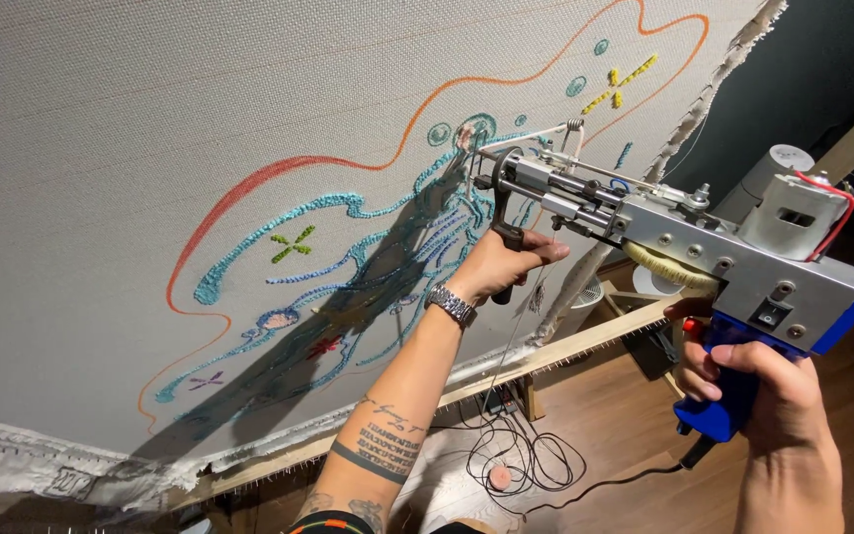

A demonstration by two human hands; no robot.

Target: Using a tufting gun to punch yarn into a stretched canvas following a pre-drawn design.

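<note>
A metal tufting gun point(664, 232) with a blue grip is pressed tip-first against a stretched grey cloth point(150, 119). My left hand point(501, 265) is shut on the gun's black front handle, a metal watch on its wrist. My right hand point(758, 381) is shut on the blue rear grip. The needle tip meets the cloth beside a turquoise tufted ring point(476, 127). Pale yarn runs through a wire guide on top of the gun. The cloth carries turquoise, blue, yellow and green tufted lines and an orange-red drawn outline point(249, 178).
The cloth is stretched on a wooden frame point(585, 341) with frayed edges. Below lie a coiled black cable point(521, 460) and a wooden floor point(625, 425). The gun's power cord hangs from the grip. A white cone point(778, 163) stands behind the gun.
</note>
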